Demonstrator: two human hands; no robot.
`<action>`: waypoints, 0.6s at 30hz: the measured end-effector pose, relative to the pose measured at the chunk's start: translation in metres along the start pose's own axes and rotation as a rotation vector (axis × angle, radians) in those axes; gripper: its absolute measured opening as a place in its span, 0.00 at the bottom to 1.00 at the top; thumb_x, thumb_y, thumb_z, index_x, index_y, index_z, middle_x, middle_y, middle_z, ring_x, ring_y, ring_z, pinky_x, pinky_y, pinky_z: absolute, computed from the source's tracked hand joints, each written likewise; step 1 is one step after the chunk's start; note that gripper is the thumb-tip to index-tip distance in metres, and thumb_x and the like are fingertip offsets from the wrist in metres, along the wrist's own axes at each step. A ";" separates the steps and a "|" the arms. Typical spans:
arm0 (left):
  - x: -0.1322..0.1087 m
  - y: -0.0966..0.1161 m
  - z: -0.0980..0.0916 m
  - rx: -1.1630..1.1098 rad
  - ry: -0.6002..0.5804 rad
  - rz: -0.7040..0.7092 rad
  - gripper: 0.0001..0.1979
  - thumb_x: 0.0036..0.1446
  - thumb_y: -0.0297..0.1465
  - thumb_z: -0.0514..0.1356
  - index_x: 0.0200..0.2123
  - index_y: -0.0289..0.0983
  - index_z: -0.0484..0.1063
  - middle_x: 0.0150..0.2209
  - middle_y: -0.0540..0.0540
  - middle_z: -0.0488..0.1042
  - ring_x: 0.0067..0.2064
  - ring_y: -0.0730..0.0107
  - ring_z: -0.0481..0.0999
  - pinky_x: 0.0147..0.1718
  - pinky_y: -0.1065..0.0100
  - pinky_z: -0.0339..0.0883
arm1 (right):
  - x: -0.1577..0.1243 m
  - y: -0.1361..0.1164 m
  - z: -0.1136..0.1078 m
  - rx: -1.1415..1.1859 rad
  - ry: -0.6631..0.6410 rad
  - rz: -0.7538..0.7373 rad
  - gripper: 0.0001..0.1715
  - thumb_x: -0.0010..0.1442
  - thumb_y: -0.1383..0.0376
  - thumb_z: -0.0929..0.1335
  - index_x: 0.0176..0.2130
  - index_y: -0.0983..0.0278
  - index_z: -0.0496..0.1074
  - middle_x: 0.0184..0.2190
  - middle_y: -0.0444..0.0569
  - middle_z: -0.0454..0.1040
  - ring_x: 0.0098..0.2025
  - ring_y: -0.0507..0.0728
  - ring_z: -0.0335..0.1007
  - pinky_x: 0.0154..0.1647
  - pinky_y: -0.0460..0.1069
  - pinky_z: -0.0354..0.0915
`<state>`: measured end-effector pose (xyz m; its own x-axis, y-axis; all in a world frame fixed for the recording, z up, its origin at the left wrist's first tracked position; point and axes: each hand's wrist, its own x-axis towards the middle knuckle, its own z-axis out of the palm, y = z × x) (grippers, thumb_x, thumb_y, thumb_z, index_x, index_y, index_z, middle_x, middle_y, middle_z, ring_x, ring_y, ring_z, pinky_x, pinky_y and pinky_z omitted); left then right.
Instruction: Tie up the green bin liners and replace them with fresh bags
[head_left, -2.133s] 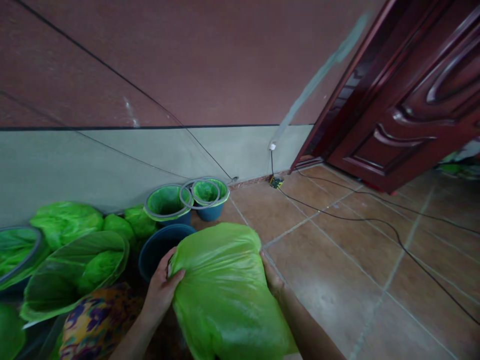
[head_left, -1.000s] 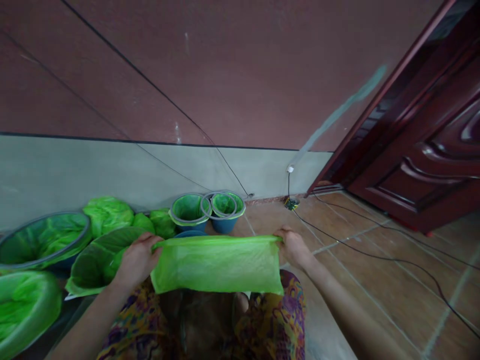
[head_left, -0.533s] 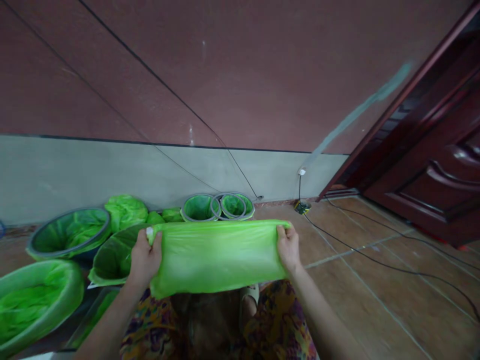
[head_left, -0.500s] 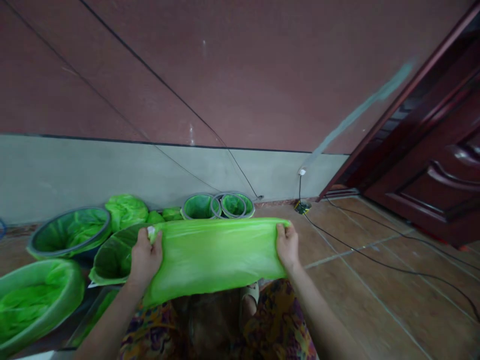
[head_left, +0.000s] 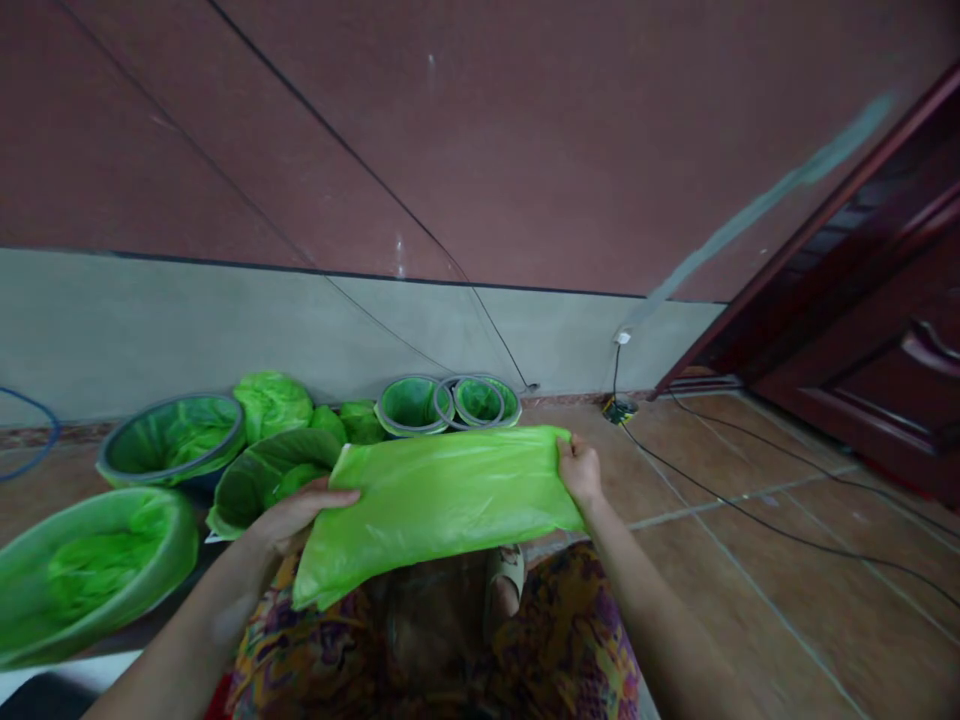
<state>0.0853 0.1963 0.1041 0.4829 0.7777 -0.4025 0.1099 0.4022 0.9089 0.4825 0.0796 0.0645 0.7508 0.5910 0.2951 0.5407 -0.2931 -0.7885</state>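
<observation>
A bright green plastic bag [head_left: 450,500], flattened into a wide strip, is stretched between my hands above my lap. My right hand [head_left: 580,472] pinches its upper right corner. At the left end my left hand [head_left: 304,512] has its thumb on the front of the bag and its other fingers behind, where they are hidden. The bag's lower left corner hangs down over my patterned trousers [head_left: 315,660]. Just beyond my left hand stands a bin lined with green plastic [head_left: 255,470].
More green-lined bins stand at left, among them a wide one [head_left: 172,440] and a pale-rimmed one [head_left: 97,570]. Two small bins [head_left: 415,405] with grey rings sit by the wall. A black cable [head_left: 750,510] crosses the tiled floor towards a dark red door [head_left: 862,370].
My left hand has shifted from the bag's upper left corner to a flatter hold on its left edge. The bag's left end tilts lower. The view has turned slightly left.
</observation>
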 end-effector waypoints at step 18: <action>0.013 -0.010 -0.039 0.129 0.002 -0.084 0.17 0.36 0.39 0.71 0.29 0.33 0.78 0.28 0.42 0.81 0.28 0.57 0.80 0.29 0.62 0.75 | -0.049 -0.012 -0.026 0.460 -1.076 0.447 0.28 0.38 0.62 0.76 0.42 0.65 0.75 0.38 0.53 0.80 0.37 0.61 0.77 0.43 0.57 0.71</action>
<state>0.0572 0.2212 0.0854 0.4654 0.7450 -0.4779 0.2604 0.4008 0.8784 0.4496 0.0345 0.0737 0.0270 0.8847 -0.4653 -0.0267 -0.4647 -0.8851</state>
